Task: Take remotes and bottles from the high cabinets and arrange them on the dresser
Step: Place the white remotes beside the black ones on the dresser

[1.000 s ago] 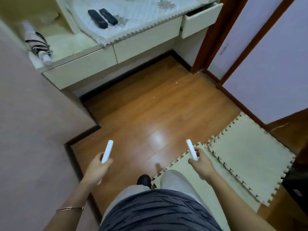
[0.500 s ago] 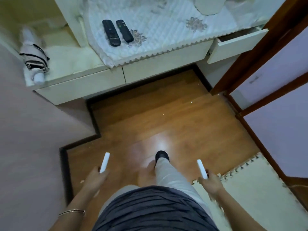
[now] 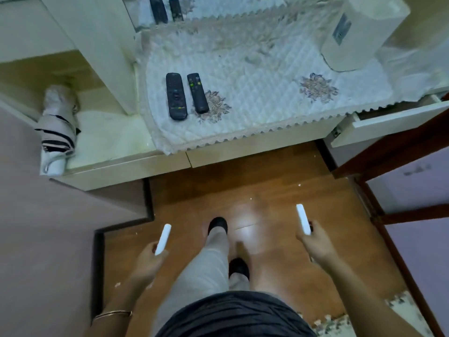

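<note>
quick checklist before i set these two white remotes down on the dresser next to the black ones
1. Left hand grip on its white remote: ok, fingers wrapped round the lower end.
2. Right hand grip on its white remote: ok, held the same way.
3. Free room on the quilted mat right of the two black remotes: ok, bare up to the white appliance.
4. Within reach of the dresser: not ok, both hands hang low over the floor, short of its front edge.
5. Path ahead: ok, bare wood floor.
6. Open drawer at the right: not ok, it juts out near the right side.
</note>
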The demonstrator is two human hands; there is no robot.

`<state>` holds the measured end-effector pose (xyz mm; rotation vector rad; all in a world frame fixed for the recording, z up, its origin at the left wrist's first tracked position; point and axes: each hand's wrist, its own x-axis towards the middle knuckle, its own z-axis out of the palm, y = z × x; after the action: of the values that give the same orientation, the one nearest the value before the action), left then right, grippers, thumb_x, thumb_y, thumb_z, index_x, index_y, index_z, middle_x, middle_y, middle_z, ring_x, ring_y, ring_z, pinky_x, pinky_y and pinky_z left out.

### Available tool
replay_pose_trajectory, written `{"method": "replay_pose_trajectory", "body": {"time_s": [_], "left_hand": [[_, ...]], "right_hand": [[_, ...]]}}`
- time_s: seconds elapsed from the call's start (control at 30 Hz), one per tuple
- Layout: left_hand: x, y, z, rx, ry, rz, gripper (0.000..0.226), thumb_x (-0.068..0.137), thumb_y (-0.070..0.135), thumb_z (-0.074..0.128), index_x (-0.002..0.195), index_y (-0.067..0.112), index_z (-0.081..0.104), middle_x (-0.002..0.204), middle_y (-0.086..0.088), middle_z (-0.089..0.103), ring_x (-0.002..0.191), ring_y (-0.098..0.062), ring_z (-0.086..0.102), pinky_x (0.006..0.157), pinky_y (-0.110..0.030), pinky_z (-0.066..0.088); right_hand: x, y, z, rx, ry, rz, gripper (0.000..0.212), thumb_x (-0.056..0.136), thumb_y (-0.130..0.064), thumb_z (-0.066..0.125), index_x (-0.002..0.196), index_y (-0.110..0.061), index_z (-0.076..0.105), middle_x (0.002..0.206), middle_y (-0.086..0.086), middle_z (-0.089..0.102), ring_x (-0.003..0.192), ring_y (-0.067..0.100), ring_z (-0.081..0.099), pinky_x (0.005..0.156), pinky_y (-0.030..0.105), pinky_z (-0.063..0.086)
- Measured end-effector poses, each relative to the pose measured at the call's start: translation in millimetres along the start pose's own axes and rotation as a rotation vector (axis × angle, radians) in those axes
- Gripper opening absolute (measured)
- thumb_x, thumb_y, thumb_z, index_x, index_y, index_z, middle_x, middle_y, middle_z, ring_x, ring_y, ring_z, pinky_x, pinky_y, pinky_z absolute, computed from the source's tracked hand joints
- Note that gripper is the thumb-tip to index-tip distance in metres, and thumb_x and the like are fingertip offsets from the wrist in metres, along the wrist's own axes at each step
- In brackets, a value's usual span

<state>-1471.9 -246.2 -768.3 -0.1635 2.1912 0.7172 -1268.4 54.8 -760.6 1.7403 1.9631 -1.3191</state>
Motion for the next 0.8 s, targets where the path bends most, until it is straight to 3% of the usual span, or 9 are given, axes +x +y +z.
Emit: {"method": "replay_pose_trajectory", "body": {"time_s": [0.2, 0.33, 0.5, 0.6, 0.67, 0.8], "left_hand": [[39.3, 53.5, -9.9, 0.016, -0.085, 0.032, 0.037, 0.088, 0.015, 0.056, 0.122, 0.004, 0.05, 0.082, -0.007, 0.059, 0.071, -0.022, 0.055, 0.06, -0.028, 0.042], [54.7, 126.9, -25.5, -0.001, -0.131, 0.192, 0.032, 0.087, 0.027, 0.06, 0.116, 0.022, 0.049, 0.087, -0.003, 0.062, 0.072, -0.017, 0.058, 0.061, -0.025, 0.043], [61.8, 222.0, -33.8, -0.059, -0.147, 0.393, 0.041, 0.086, 0.034, 0.061, 0.124, 0.025, 0.048, 0.105, 0.0, 0.062, 0.095, -0.02, 0.062, 0.083, -0.037, 0.052], [70.1, 268.8, -29.3, -0.115, -0.056, 0.436, 0.031, 0.088, 0.029, 0.057, 0.117, 0.026, 0.046, 0.093, 0.002, 0.057, 0.076, -0.014, 0.056, 0.067, -0.028, 0.048], [80.1, 298.7, -24.9, -0.161, 0.006, 0.439, 0.026, 0.09, 0.026, 0.055, 0.112, 0.028, 0.04, 0.087, 0.002, 0.051, 0.064, -0.01, 0.048, 0.053, -0.02, 0.038], [98.0, 353.5, -8.9, -0.231, 0.073, 0.464, 0.025, 0.085, 0.023, 0.057, 0.104, 0.023, 0.041, 0.084, 0.002, 0.049, 0.069, -0.017, 0.051, 0.057, -0.025, 0.043]], "right_hand": [[30.9, -38.2, 4.6, -0.001, -0.045, 0.031, 0.045, 0.087, -0.008, 0.055, 0.13, 0.0, 0.042, 0.097, 0.011, 0.056, 0.076, 0.023, 0.054, 0.064, 0.031, 0.042], [47.2, -82.2, -4.9, 0.013, -0.022, -0.054, 0.043, 0.086, -0.011, 0.057, 0.127, -0.004, 0.046, 0.086, 0.0, 0.056, 0.07, 0.015, 0.054, 0.053, 0.025, 0.04], [75.2, -156.2, -33.6, 0.074, 0.0, -0.237, 0.049, 0.087, -0.017, 0.058, 0.133, -0.018, 0.041, 0.096, -0.002, 0.057, 0.067, 0.015, 0.055, 0.052, 0.023, 0.04], [96.9, -202.2, -50.7, 0.138, 0.032, -0.307, 0.053, 0.086, -0.022, 0.06, 0.135, -0.02, 0.04, 0.112, 0.0, 0.053, 0.092, 0.021, 0.057, 0.07, 0.031, 0.045], [115.5, -230.4, -59.5, 0.168, 0.02, -0.347, 0.051, 0.087, -0.02, 0.059, 0.134, -0.018, 0.04, 0.111, -0.001, 0.049, 0.095, 0.021, 0.053, 0.07, 0.031, 0.044], [156.9, -277.7, -70.7, 0.136, -0.004, -0.418, 0.049, 0.084, -0.011, 0.06, 0.129, -0.012, 0.042, 0.103, 0.001, 0.053, 0.089, 0.022, 0.053, 0.068, 0.031, 0.045]]}}
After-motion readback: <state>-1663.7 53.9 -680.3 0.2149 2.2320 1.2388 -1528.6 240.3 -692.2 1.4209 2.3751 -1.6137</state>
